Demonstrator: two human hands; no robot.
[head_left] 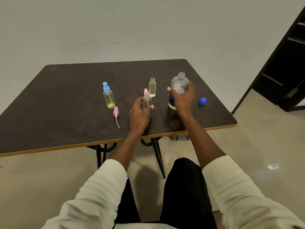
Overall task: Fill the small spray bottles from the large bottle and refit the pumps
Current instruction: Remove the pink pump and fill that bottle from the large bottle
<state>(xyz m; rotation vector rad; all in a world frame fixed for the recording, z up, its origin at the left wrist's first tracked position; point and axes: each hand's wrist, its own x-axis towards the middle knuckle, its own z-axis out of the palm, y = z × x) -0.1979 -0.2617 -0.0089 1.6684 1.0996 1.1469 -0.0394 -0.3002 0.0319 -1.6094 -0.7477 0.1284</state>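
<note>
the right hand [183, 96] grasps the large bottle [179, 87] around its middle; it stands upright near the right side of the table [66, 96], long axis vertical, open neck pointing up. its blue cap [202, 101] lies just to the right, off so it can pour. the left hand [140, 111] curls around the lower part of a small clear bottle [147, 100], likely steadying it as the one to fill; it too stands upright with its mouth up. a pink pump [145, 91] shows just behind it. a yellowish open bottle [152, 87] stands just beyond, already holding liquid but pumpless. to the left a bottle with a blue pump [109, 95] looks finished. a purple pump [116, 113] lies flat, its tube pointing toward the near edge, waiting to be refitted.
</note>
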